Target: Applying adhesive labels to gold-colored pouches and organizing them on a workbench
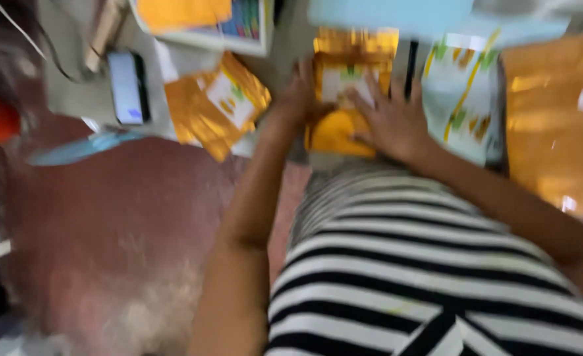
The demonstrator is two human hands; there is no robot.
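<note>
The picture is blurred by motion. A shiny golden-orange pouch [341, 92] with a white label lies at the edge of a work surface in front of me. My left hand [298, 95] grips its left side. My right hand [391, 118] lies flat on its right side, fingers spread over the label. Below the hands my black-and-white striped shirt [410, 264] fills the lower right.
Another golden pouch [216, 105] lies to the left, near a phone [127, 87] with a lit screen. A white and green packet [461, 99] sits right of my hands, with a large orange sheet [555, 118] beyond. Red floor [120, 224] lies lower left.
</note>
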